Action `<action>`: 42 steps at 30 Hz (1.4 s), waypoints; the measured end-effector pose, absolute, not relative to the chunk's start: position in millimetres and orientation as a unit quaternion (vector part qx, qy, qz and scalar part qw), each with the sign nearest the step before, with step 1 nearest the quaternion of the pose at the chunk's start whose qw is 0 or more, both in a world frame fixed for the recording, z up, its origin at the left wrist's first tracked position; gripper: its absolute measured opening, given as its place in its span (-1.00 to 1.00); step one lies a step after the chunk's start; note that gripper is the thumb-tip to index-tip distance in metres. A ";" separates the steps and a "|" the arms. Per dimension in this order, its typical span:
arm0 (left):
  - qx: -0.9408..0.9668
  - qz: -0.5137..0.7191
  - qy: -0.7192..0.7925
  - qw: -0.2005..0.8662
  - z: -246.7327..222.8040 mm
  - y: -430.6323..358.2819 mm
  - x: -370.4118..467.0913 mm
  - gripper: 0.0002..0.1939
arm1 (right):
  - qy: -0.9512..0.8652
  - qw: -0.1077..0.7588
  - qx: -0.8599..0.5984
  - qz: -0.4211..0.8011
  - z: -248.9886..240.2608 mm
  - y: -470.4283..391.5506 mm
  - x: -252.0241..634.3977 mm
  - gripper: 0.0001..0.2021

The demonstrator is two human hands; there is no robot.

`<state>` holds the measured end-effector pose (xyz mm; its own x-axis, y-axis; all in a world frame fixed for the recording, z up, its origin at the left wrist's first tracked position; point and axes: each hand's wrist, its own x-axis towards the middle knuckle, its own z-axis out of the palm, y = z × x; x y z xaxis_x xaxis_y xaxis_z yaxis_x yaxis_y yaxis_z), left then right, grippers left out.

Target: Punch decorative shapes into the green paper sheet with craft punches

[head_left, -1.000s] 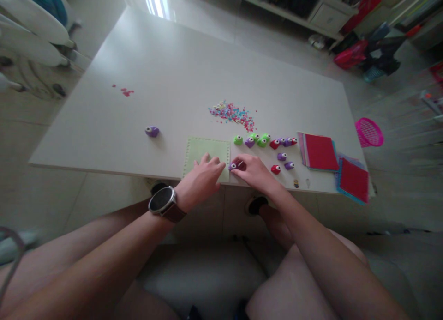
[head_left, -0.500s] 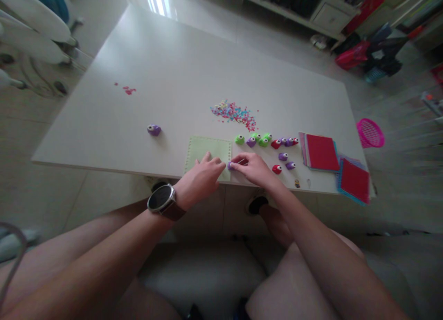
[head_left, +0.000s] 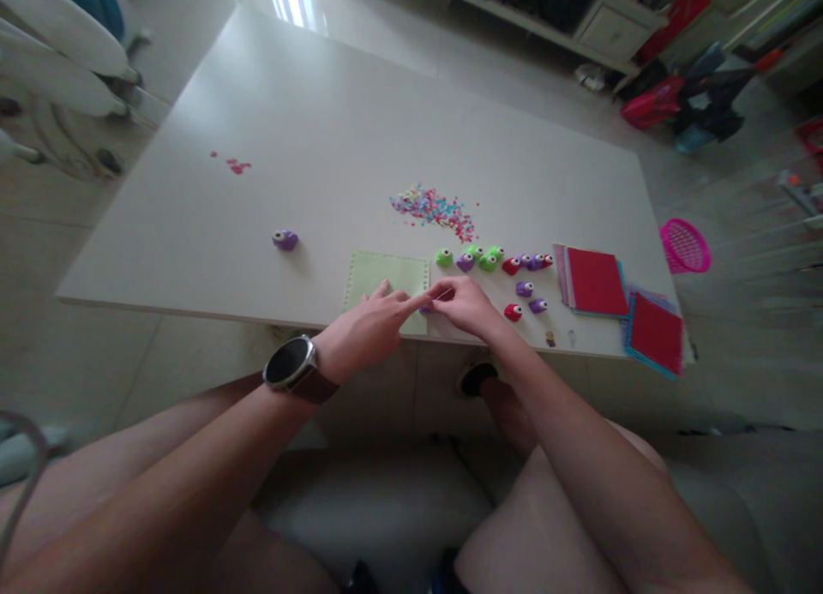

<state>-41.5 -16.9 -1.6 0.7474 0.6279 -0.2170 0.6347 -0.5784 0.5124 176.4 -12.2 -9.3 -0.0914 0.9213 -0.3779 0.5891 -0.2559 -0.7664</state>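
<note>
A pale green sheet (head_left: 386, 271) with small holes along its edges lies at the front of the table. My left hand (head_left: 369, 324), a watch on its wrist, rests over the sheet with fingers stretched out. One of its fingers reaches right and meets the fingertips of my right hand (head_left: 463, 304). That hand is closed in a pinch at the sheet's right edge. Just under the meeting fingertips shows a small purple piece (head_left: 424, 309), mostly covered. Right of the sheet stand several small one-eyed figures, among them a green one (head_left: 444, 257) and a red one (head_left: 513, 312).
Colourful confetti (head_left: 437, 210) is strewn behind the sheet. A purple one-eyed figure (head_left: 285, 240) stands to the left, with pink bits (head_left: 237, 165) farther back. Stacked red squares (head_left: 597, 283) lie on the right. A pink basket (head_left: 685, 244) is beyond the table's right edge.
A finger of my left hand has stretched right to my right hand's fingertips, covering more of the purple piece. My right hand has hardly moved.
</note>
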 end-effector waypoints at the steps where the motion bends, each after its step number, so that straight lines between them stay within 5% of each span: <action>1: 0.889 -0.005 0.353 0.292 -0.6 -16.6 -42.2 -0.18 | -0.581 0.179 -0.652 0.453 -10.4 -10.1 175.8 -0.98; 15: 0.891 -0.005 0.373 0.261 1.1 -20.7 -37.1 -0.32 | -0.571 0.105 -0.665 0.469 3.2 7.1 171.3 -0.92; 33: 0.879 -0.016 0.406 0.248 6.7 -19.0 -36.5 -0.64 | -0.730 0.039 -0.661 0.168 3.5 -11.9 200.1 -0.86; 42: 0.855 -0.028 0.462 0.234 15.3 -19.5 -35.6 -0.73 | -0.746 0.093 -0.613 0.241 7.3 -19.7 183.3 -0.65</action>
<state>-35.6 -19.5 15.3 0.5706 0.7775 -0.2645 0.8038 -0.4630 0.3735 183.3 -19.7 7.3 -0.2301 0.9605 -0.1566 0.8712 0.1316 -0.4729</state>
